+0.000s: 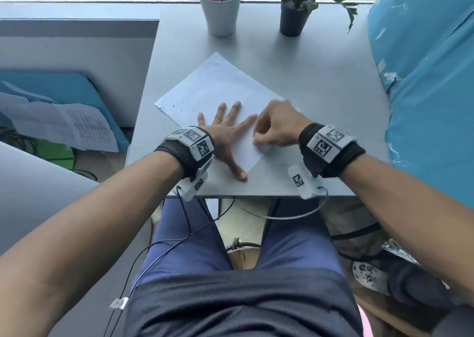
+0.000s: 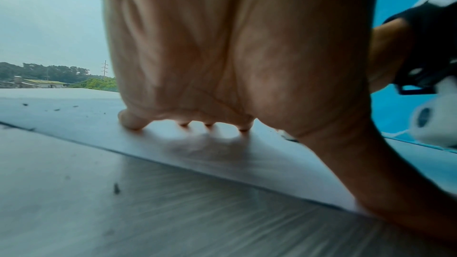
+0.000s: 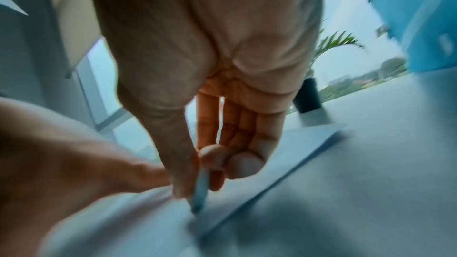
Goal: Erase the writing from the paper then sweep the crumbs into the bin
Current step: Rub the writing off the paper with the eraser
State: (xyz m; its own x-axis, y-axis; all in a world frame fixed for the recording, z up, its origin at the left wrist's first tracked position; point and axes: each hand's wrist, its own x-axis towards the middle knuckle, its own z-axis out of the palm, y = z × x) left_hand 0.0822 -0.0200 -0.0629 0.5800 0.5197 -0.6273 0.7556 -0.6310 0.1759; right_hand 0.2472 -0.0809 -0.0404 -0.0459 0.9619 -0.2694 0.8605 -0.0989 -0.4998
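Observation:
A white sheet of paper (image 1: 218, 85) lies turned like a diamond on the grey desk (image 1: 320, 75). My left hand (image 1: 225, 129) lies flat on its near part with fingers spread, pressing it down (image 2: 188, 144). My right hand (image 1: 274, 129) sits just to the right, thumb and fingers pinching a small pale eraser (image 3: 201, 189) whose lower end touches the paper near its right corner. In the head view only a pale tip of the eraser (image 1: 265, 147) shows under the hand. Dark eraser crumbs (image 1: 179, 106) are scattered on the paper's left part and on the desk (image 2: 116, 188).
A white cup of pens (image 1: 221, 8) and a black potted plant (image 1: 295, 13) stand at the desk's far edge. A large blue plastic-wrapped mass (image 1: 431, 67) borders the desk on the right. Papers (image 1: 64, 124) lie on a blue surface lower left. No bin shows.

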